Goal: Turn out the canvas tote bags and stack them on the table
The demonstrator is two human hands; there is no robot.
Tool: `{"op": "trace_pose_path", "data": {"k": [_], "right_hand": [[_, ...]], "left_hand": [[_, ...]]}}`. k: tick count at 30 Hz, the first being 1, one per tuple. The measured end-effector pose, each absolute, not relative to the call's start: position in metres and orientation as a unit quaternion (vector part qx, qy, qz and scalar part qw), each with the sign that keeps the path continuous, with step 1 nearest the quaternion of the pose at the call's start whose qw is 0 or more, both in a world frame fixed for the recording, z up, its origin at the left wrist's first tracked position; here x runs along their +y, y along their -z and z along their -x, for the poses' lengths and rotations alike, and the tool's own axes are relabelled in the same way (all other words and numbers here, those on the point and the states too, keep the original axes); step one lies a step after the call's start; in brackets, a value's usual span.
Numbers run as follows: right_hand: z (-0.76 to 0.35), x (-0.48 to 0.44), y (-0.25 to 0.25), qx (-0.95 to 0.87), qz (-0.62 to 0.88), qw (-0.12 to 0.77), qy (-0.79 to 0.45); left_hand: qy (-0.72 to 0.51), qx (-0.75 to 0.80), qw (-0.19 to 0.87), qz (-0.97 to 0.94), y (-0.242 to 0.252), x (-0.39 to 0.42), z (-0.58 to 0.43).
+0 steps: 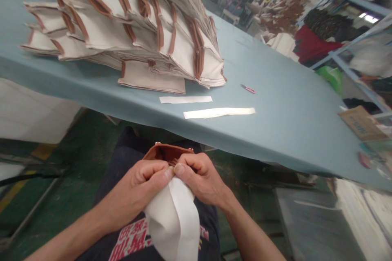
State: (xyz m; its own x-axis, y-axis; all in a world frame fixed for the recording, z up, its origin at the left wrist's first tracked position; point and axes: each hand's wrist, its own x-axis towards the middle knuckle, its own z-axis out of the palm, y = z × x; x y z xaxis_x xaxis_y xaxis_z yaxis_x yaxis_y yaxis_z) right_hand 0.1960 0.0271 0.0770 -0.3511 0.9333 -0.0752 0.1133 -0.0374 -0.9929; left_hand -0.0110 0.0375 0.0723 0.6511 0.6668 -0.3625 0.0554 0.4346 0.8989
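Note:
Over my lap I hold a cream and brown fabric piece [171,224], which looks like a bag. Its pale cloth hangs down toward me, and a brown edge [165,150] with small shiny bits curves behind my fingers. My left hand [150,175] pinches the cloth between thumb and fingers. Right beside it, my right hand [197,173] pinches the same piece, the two thumbs almost touching. The exact spot gripped is hidden under the thumbs.
A blue-covered table [275,118] runs across in front of me. On it lie a large pile of cream pieces with brown trim [137,28], a white strip [185,100], a cream strip [219,113] and small pink-handled snips [248,89]. Shelves [352,49] stand at right.

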Motion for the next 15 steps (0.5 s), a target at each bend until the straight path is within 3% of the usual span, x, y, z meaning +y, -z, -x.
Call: {"op": "trace_pose_path", "data": {"k": [15], "right_hand": [[-0.195,0.024,-0.080,-0.591,0.453,0.354,-0.566]], "left_hand": [[-0.208,0.359,0.764,-0.494,-0.082,0.038,0.009]]}}
